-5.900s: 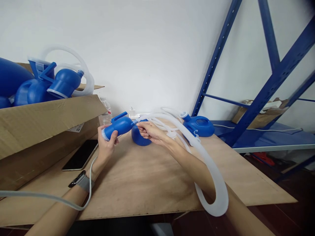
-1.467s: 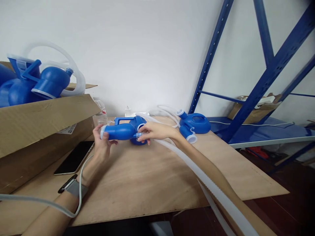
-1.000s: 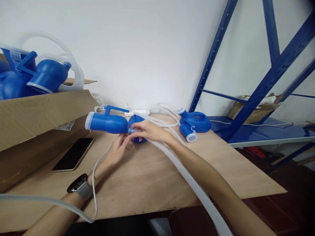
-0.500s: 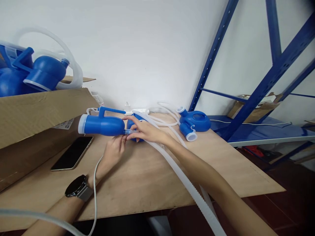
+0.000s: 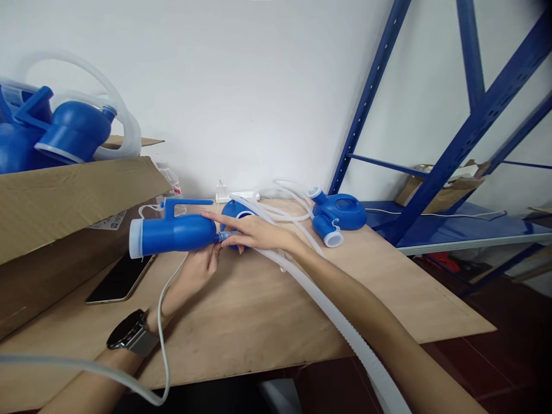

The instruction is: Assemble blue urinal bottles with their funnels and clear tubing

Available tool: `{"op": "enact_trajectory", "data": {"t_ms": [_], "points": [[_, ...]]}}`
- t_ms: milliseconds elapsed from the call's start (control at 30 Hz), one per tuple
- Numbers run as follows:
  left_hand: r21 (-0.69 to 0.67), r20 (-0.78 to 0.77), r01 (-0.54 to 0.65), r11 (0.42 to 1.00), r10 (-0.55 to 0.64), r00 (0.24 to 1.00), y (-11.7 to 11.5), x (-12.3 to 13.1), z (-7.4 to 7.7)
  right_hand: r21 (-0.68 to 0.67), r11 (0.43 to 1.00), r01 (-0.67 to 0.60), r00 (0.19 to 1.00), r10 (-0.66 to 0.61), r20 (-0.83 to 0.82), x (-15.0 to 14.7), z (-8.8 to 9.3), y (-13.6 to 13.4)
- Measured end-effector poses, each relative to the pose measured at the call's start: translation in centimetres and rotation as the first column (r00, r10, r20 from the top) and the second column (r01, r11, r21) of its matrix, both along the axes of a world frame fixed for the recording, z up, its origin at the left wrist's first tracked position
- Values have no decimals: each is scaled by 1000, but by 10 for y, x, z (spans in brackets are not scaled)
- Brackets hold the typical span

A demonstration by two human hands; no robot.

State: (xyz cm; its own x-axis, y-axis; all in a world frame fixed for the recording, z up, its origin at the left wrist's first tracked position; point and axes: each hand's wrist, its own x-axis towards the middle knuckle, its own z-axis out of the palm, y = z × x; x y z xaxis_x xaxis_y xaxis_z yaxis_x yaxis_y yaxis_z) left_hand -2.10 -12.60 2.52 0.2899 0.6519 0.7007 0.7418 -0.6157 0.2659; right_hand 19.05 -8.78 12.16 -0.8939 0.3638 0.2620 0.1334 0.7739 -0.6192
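Sideways, the bottle (image 5: 179, 233) sits in my grasp over the table (image 5: 254, 316), just right of the box (image 5: 81, 201). It is smooth and blue, with a milky rim at the left, a long handle on top and a narrow neck at the right. My left hand (image 5: 200, 267) pinches it from below by the neck; my right hand (image 5: 261, 231) grips the clear connector (image 5: 224, 235) there, forefinger along the shoulder. Beside my right forearm, the hose (image 5: 321, 302) runs over the near edge. My fingers partly hide a second bottle (image 5: 230, 210), just behind. The rim covers one end of the phone (image 5: 118, 282). A cable (image 5: 166, 362) crosses my left wrist.
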Motion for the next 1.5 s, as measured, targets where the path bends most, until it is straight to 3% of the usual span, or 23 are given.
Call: {"op": "enact_trajectory", "data": {"t_ms": [300, 433, 600, 800, 1067, 1167, 1300, 1400, 1500], "points": [[-59, 42, 72, 996, -69, 997, -4, 6, 6, -51, 999, -10, 1000, 11, 7, 1, 2, -1], [-102, 77, 47, 994, -39, 996, -7, 7, 12, -46, 999, 16, 1000, -16, -2, 3, 0, 3], [-103, 111, 36, 994, -25, 994, -5, 8, 9, -111, 994, 24, 1000, -24, 5, 5, 2, 2], [-120, 133, -5, 993, 21, 991, -5, 11, 8, 44, 998, 55, 997, -57, 53, 7, 7, 0], [-280, 302, 165, 946, -77, 950, -8, 6, 14, 25, 996, 81, 996, -81, 35, 6, 1, 5], [-364, 523, 297, 883, -70, 849, -8, 8, 16, 32, 995, 90, 996, -89, -4, 7, 1, 7], [-344, 859, 537, 771, 27, 512, -7, 12, 27, 106, 986, 130, 991, -127, -34, 13, 4, 12], [-279, 937, 534, 798, 104, 334, -5, 7, 38, 237, 960, 150, 989, -149, -24, 15, 5, 14], [-303, 935, 439, 846, 175, 308, -3, -4, 47, 385, 911, 147, 988, -152, -18, 16, 5, 18]]}}
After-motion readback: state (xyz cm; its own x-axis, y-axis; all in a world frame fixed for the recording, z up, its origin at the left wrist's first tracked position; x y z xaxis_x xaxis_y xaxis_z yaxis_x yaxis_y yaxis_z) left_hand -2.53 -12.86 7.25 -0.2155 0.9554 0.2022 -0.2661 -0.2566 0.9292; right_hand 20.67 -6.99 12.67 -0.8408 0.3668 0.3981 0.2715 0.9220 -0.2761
